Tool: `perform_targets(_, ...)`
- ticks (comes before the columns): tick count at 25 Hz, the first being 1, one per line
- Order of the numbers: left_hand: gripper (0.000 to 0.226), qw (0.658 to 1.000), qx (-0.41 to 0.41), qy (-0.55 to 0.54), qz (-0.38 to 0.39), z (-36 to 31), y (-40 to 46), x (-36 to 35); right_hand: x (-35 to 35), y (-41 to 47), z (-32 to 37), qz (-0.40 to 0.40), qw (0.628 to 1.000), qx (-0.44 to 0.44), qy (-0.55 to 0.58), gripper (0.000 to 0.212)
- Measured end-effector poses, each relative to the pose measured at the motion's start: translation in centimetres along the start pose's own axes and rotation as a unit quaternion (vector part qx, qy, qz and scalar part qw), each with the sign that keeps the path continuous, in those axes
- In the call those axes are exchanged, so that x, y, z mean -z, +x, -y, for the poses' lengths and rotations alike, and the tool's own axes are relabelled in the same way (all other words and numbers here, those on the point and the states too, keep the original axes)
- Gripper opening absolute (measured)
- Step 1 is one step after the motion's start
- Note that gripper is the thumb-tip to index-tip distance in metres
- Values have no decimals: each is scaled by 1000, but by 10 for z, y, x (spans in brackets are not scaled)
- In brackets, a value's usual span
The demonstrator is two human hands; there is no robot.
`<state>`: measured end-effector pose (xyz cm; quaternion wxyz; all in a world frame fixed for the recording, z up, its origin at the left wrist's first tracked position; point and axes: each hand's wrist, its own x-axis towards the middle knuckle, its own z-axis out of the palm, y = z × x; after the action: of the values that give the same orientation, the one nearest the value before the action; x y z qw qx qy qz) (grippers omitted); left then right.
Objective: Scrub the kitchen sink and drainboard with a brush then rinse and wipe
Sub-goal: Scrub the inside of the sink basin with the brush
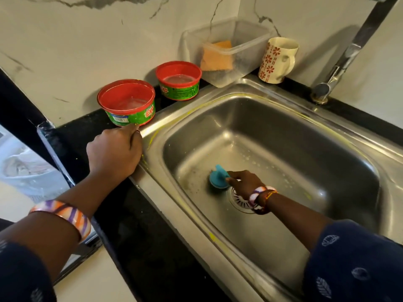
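The left hand (114, 149) rests on the black counter (139, 225) at the sink's (272, 131) left rim, its fingers curled under with the knuckles up, and nothing can be seen held in them. One fingertip just reaches the base of a red-rimmed green tub (127, 102) standing directly beyond the hand; the tub reads "EXO" in red on its side and has a white barcode label. A second tub (178, 80) of the same kind stands farther back and to the right, with the same word partly showing. Both hold a little cloudy liquid.

Right of the left hand the steel basin drops away, its floor open on the far and right sides. Yellow smears run along the rim. Down on the basin floor the right hand (244, 182) grips a blue round brush (219, 176) by its handle, fingers wrapped round it, the brush head against the steel just left of the drain (238, 198). The right wrist lies over the drain.

Beyond the right hand, at the back wall, a clear plastic box (226, 51) holds an orange sponge (217, 56). A cream mug (278, 59) with red flowers stands just beside the box, and the tap (340, 68) rises at the far right corner, leaning over the basin.
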<state>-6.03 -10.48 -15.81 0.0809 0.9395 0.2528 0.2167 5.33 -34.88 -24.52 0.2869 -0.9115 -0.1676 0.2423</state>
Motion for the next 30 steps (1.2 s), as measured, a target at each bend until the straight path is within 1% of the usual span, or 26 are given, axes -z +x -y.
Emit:
perform_targets(1,31,1000,0,0,-2,1,0,0,7,7,-11,-15,998,-11,-64,33)
perform_targets(2,30,1000,1,-3,-4,1,1,-1,15,14,-18,-33,994,-28,-102,33)
perform_targets(4,30,1000,5,-8,-5,2,0,-1,23,24,-23,-74,990,-54,-108,34)
perform_targets(5,30,1000,6,-9,-5,2,0,-1,20,25,-20,-74,991,-50,-97,34)
perform_targets(6,30,1000,5,-10,-5,3,0,-1,11,22,-19,-58,993,-33,-96,33)
perform_targets(7,30,1000,4,-10,-5,3,0,-1,2,11,-16,-24,994,-1,-108,30)
perform_targets(8,30,1000,2,-13,-6,3,0,-1,-5,-5,-12,25,993,27,-116,25)
perform_targets(9,30,1000,-1,-15,-8,3,1,0,-5,-24,-8,85,990,29,-113,21)
perform_targets(10,30,1000,-4,-18,-9,4,1,-1,-1,-40,-5,145,985,7,-98,22)
perform_targets(11,30,1000,-7,-23,-9,4,1,0,6,-49,-10,182,976,-22,-120,25)
perform_targets(13,30,999,-23,-31,-7,7,2,-1,31,-56,-22,198,951,-61,-229,30)
perform_targets(15,33,997,-63,-47,1,10,2,-1,52,-51,-42,163,934,-110,-298,33)
perform_targets(17,38,989,-128,-74,17,13,1,-2,64,-38,-66,76,926,-183,-321,35)
perform_targets(18,41,982,-162,-88,27,14,1,-3,69,-32,-76,26,926,-216,-308,36)
perform_targets(20,47,967,-220,-119,45,16,0,-2,70,-25,-82,-56,935,-251,-245,37)
perform_targets(22,45,953,-265,-140,41,15,0,-1,53,-18,-70,-111,947,-248,-170,37)
perform_targets(24,43,942,-304,-138,33,17,0,-3,19,-14,-49,-101,968,-197,-118,35)
perform_targets(25,44,936,-319,-138,51,20,1,-5,4,-15,-38,-76,976,-174,-103,35)
perform_targets(26,51,928,-333,-139,88,22,3,-9,-4,-18,-33,-45,980,-162,-105,35)
perform_targets(28,71,907,-344,-120,211,22,10,-15,0,-19,-39,-15,977,-155,-149,35)
perform_targets(29,80,897,-342,-94,265,19,13,-19,5,-16,-44,-24,972,-161,-171,35)
perform_targets(30,90,888,-343,-70,298,14,16,-23,6,-13,-44,-43,967,-175,-181,36)
